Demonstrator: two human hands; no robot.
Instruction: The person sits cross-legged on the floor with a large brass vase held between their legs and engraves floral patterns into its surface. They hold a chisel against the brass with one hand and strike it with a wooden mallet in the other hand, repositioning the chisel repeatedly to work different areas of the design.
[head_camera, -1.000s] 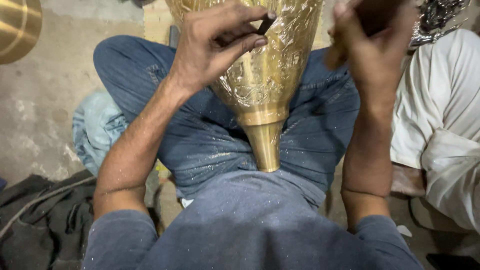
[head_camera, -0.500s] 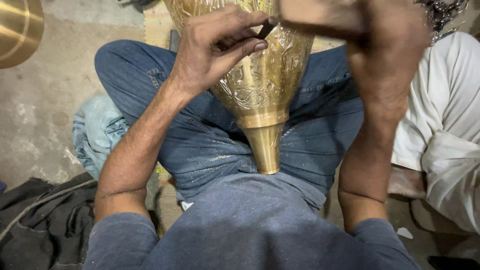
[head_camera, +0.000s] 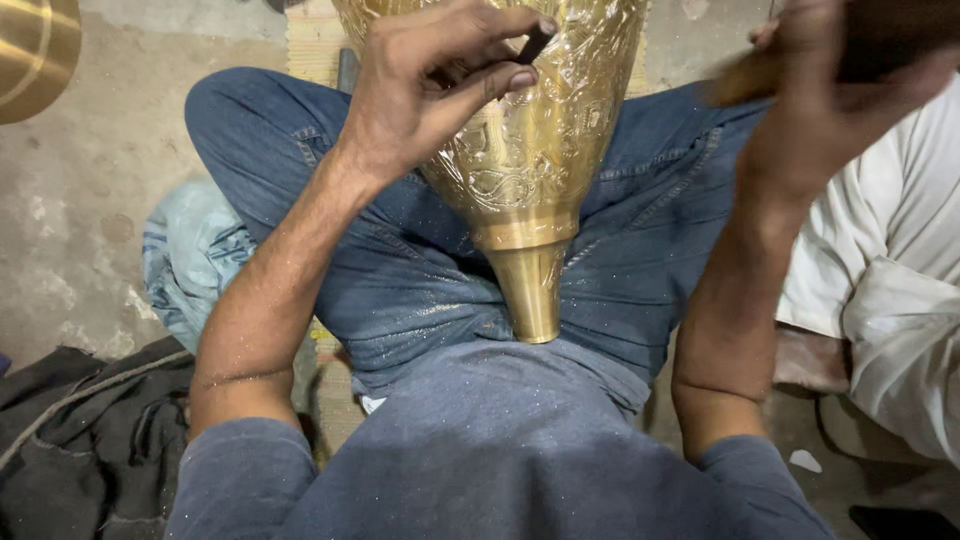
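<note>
Item: brass vessel (head_camera: 530, 150), engraved, tapering to a plain narrow neck. It lies in your lap between your jeans-clad knees, neck pointing to 6 o'clock, body running off the top edge at 12.

Left hand (head_camera: 430, 90): at 11 o'clock of the vessel, pinched around a short dark chisel (head_camera: 533, 45) whose tip is set against the engraved wall.

Right hand (head_camera: 820, 100): at 2 o'clock, raised clear of the vessel, clenched on a blurred wooden mallet (head_camera: 860, 45).

Condition: floral relief covers the visible body down to the collar; the neck is smooth and uncut. Fine metal dust speckles your jeans and shirt. By the look of it, much of the pattern is cut; the part past the frame edge cannot be judged.

Surroundings: pale cloth bundle (head_camera: 190, 260) at 9 o'clock, another brass piece (head_camera: 35, 55) at 10, white-clothed person (head_camera: 890, 290) at 3.
</note>
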